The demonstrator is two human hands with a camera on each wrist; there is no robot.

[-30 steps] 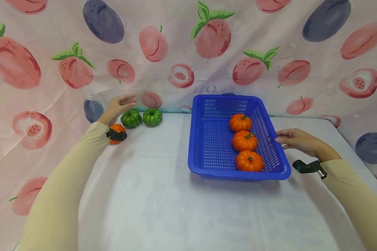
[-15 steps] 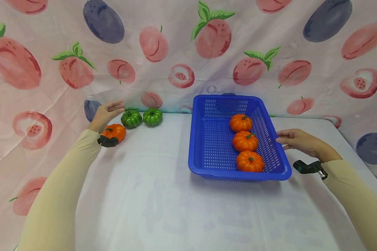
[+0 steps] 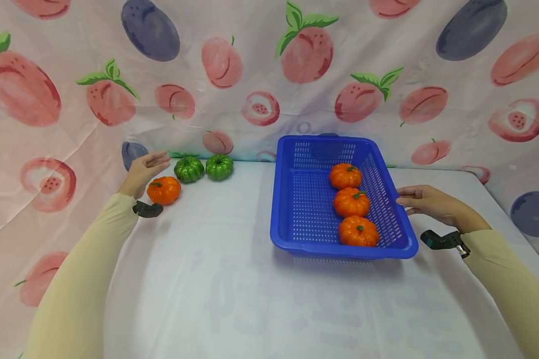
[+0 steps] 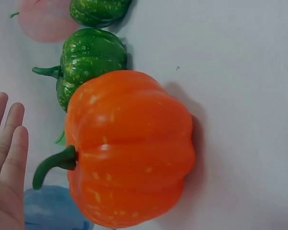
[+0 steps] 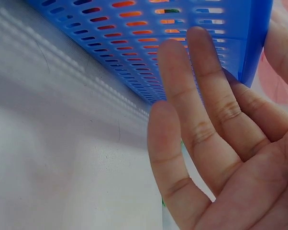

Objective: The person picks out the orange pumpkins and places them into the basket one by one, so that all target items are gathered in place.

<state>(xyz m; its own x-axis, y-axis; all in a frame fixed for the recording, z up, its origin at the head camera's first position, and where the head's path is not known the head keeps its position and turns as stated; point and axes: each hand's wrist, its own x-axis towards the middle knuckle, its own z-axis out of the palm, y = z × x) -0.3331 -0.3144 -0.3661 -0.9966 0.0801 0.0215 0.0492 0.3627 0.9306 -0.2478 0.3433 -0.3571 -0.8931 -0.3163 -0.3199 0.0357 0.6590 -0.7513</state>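
Note:
My left hand hovers with extended fingers behind and left of an orange pumpkin, holding nothing. In the left wrist view that pumpkin shows its curved green stem beside the fingers. Two green pumpkins, one nearer and one farther right, sit beside it at the table's back. At the right, a blue plastic basket contains three orange pumpkins in a row along its right side. My right hand holds the basket's right rim, thumb over it and long fingers against the slotted outer wall.
A white cloth covers the table. Behind and to the left hangs a curtain printed with peaches and dark plums. Black wrist cameras sit on the left cuff and the right cuff.
My left hand has drawn back left and down, from above the green pumpkins to beside the orange one, which is now uncovered. The right hand and basket stay in place.

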